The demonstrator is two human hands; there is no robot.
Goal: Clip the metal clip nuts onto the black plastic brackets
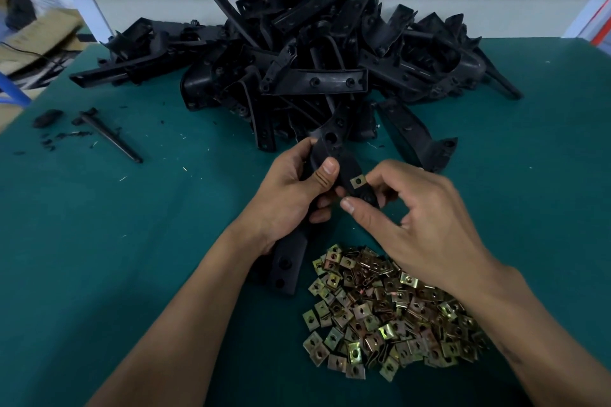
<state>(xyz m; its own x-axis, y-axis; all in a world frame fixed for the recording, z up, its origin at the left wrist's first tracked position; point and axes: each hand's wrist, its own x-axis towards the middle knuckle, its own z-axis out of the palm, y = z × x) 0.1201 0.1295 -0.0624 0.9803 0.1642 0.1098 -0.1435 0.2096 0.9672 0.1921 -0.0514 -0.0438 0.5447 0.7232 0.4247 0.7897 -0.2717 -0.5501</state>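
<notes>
Green matting covers the worktop (99, 225). Mid-worktop, the left hand (281, 195) grips a stiff, curved black bracket (334, 155); the right hand (420, 218) pinches its tip beside a seated clip nut (358, 181). Such nuts look light, springy, sharp-edged: hold by the flats. Loose nuts (386, 311) lie toward the near edge, the bracket heap (297, 53) toward the far edge.

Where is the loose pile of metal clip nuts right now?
In the head view, the clip nuts lie heaped on the green table, low and right of centre, under the right hand.
</notes>
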